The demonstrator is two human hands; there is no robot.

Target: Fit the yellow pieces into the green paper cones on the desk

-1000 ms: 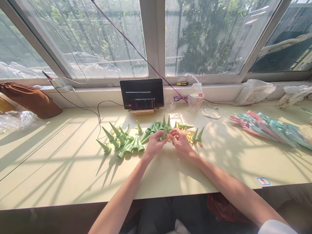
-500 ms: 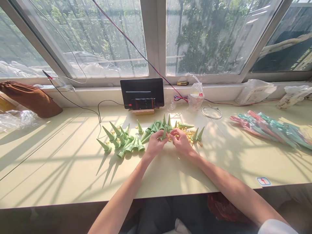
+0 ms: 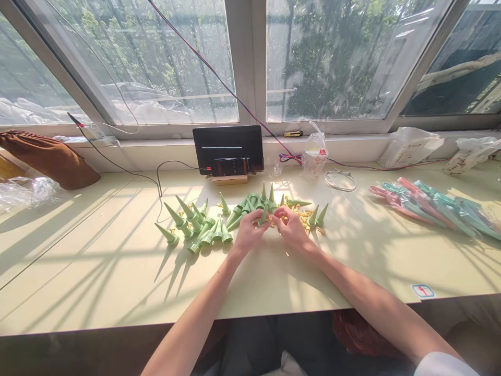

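My left hand [image 3: 251, 232] is closed around a green plastic cone [image 3: 263, 214], its tip pointing up. Close beside it, my right hand [image 3: 290, 226] pinches a small yellow piece [image 3: 271, 219] against the cone's side; fingers partly cover it. Left of my hands lies a group of green cones [image 3: 217, 232], some upright and some on their sides. More green cones [image 3: 253, 199] are heaped just beyond my fingers. Small yellow parts [image 3: 303, 215] are scattered behind and beside my right hand, with two cones [image 3: 318, 215] upright among them.
A tablet [image 3: 229, 146] and a phone [image 3: 230, 166] lean at the back, with cables trailing left. Pink and green bagged items [image 3: 434, 206] lie to the right. A coiled white cable [image 3: 340, 180] and a bagged cup [image 3: 315, 155] stand near the window; a brown pouch [image 3: 50, 159] is far left.
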